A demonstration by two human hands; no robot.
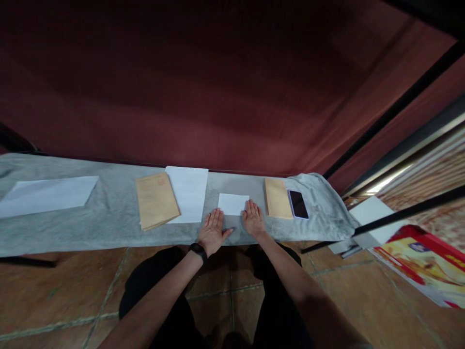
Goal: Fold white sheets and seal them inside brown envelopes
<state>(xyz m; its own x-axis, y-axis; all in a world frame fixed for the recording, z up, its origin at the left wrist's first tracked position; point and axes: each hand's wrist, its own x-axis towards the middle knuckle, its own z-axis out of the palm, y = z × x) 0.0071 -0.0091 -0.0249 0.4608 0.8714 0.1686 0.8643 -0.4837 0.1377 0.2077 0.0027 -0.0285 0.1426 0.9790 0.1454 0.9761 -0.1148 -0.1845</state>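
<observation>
A small folded white paper (233, 203) lies on the grey cloth-covered table (109, 228) straight ahead. My left hand (212, 231) rests flat on the cloth just below the paper's left corner, fingers stretched out and together, a black band on the wrist. My right hand (253, 218) lies flat at the paper's right corner, fingers extended, fingertips touching its edge. Neither hand holds anything.
A brown envelope stack (156, 199) and a white sheet (189, 193) lie left of the hands. Another brown envelope (277, 198) and a dark phone (298, 204) lie right. A large white sheet (47, 194) sits far left. A colourful box (425, 261) lies on the tiled floor at right.
</observation>
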